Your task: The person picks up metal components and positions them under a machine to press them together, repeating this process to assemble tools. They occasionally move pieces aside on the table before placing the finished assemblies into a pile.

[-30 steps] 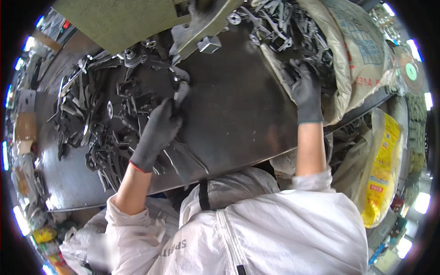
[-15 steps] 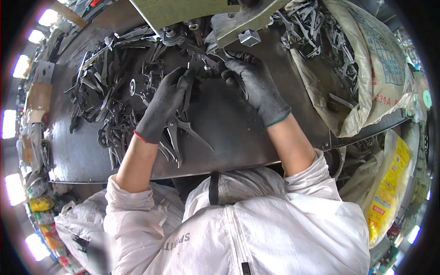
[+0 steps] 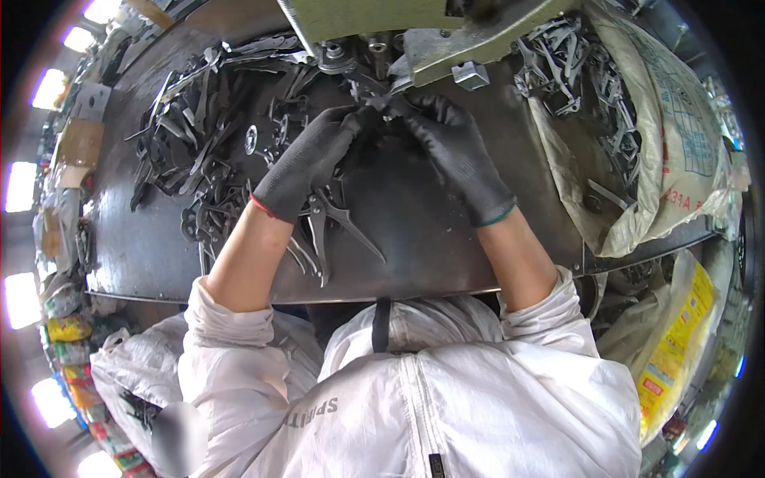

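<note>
My left hand (image 3: 319, 151), in a dark grey glove with a red cuff edge, is closed on a small dark metal part (image 3: 389, 103) under the machine. On the other side of that part, my right hand (image 3: 462, 159), in a matching glove with a green edge, has its fingers closed on it too. The fingers cover much of the part. Close above is the machine's tooling, with a round steel pin (image 3: 378, 46). Below my left wrist, plier-like metal pieces (image 3: 320, 227) lie on the dark metal table (image 3: 414, 231).
A green machine frame (image 3: 366, 17) overhangs the far side. Dark metal levers (image 3: 179, 119) lie heaped at the left. An open woven sack (image 3: 669, 119) holds metal pieces (image 3: 562, 64) at the right. A yellow and white bag (image 3: 677, 334) stands beyond the table's right edge.
My right hand has moved in toward my left, and its fingers have closed onto the metal part beneath the machine. The whole view has shifted slightly.
</note>
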The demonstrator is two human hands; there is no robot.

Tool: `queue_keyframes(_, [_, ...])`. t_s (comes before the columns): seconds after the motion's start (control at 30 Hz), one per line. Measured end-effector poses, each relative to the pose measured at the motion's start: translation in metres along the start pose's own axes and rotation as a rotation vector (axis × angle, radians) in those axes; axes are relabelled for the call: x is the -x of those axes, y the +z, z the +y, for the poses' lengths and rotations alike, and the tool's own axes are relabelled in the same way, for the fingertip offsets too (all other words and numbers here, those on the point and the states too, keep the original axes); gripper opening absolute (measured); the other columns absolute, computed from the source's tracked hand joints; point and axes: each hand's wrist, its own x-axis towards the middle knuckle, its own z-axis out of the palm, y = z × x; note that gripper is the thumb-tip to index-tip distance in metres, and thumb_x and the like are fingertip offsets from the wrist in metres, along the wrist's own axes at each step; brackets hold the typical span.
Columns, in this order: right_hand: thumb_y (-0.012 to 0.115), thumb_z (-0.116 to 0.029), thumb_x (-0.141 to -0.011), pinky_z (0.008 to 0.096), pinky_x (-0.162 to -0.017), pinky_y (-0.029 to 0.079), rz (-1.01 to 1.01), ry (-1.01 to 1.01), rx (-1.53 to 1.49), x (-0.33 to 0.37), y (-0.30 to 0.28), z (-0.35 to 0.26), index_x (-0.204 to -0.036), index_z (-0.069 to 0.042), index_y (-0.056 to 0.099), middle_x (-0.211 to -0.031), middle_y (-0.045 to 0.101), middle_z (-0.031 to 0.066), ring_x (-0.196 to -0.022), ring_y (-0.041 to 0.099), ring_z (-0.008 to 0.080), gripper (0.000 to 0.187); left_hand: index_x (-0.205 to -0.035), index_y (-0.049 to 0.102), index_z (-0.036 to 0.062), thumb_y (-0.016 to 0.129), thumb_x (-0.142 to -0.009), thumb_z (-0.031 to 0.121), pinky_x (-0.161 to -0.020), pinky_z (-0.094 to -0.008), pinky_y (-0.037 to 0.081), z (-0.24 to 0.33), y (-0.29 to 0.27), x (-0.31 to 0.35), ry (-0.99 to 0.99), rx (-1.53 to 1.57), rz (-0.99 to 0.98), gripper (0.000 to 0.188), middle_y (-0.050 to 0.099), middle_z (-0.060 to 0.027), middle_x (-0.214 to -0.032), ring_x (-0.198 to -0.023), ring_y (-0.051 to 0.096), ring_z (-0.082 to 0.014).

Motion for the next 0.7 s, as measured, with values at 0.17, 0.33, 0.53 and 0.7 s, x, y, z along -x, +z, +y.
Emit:
queue_keyframes(0.17, [0.068, -0.010, -0.097, 0.0261, -0.084, 0.053, 0.061, 0.017, 0.121, -0.002, -0.006, 0.007, -0.124, 0.000, 0.068, -0.105, 0.074, 0.0052, -0.093, 0.065, 0.0083, 0.029, -0.126, 0.063, -0.0054, 0.046, -0.108, 0.018, -0.067, -0.0290, 0.056, 0.001, 0.010, 0.009, 0.014, 0.100, -0.001, 0.034, 0.072, -0.0103, -0.094, -0.079, 0.069, -0.0160])
queue_keyframes(0.33, [0.071, -0.012, -0.095, 0.0270, -0.087, 0.053, 0.058, 0.023, 0.010, 0.001, 0.001, 0.000, -0.127, 0.001, 0.067, -0.109, 0.073, 0.0065, -0.096, 0.064, 0.0083, 0.034, -0.128, 0.061, -0.0060, 0.046, -0.110, 0.022, -0.077, -0.0286, 0.058, 0.022, 0.009, 0.020, -0.041, -0.118, 0.033, 0.036, 0.072, -0.0111, -0.102, -0.084, 0.070, -0.0157])
queue_keyframes(0.53, [0.071, -0.016, -0.097, 0.0273, -0.085, 0.052, 0.034, -0.041, 0.011, 0.004, 0.000, -0.005, -0.125, 0.000, 0.068, -0.104, 0.073, 0.0044, -0.094, 0.064, 0.0075, 0.033, -0.125, 0.061, -0.0064, 0.046, -0.111, 0.029, -0.075, -0.0287, 0.056, 0.006, 0.001, 0.014, 0.076, -0.129, -0.037, 0.041, 0.072, -0.0098, -0.100, -0.083, 0.069, -0.0148])
queue_keyframes(0.7, [0.071, -0.017, -0.097, 0.0271, -0.084, 0.053, 0.014, 0.050, 0.065, -0.001, -0.003, -0.010, -0.121, 0.000, 0.069, -0.103, 0.073, 0.0041, -0.091, 0.064, 0.0076, 0.030, -0.125, 0.061, -0.0063, 0.049, -0.110, 0.034, -0.075, -0.0297, 0.057, 0.006, 0.005, 0.011, 0.048, -0.034, -0.012, 0.045, 0.071, -0.0101, -0.099, -0.083, 0.069, -0.0157])
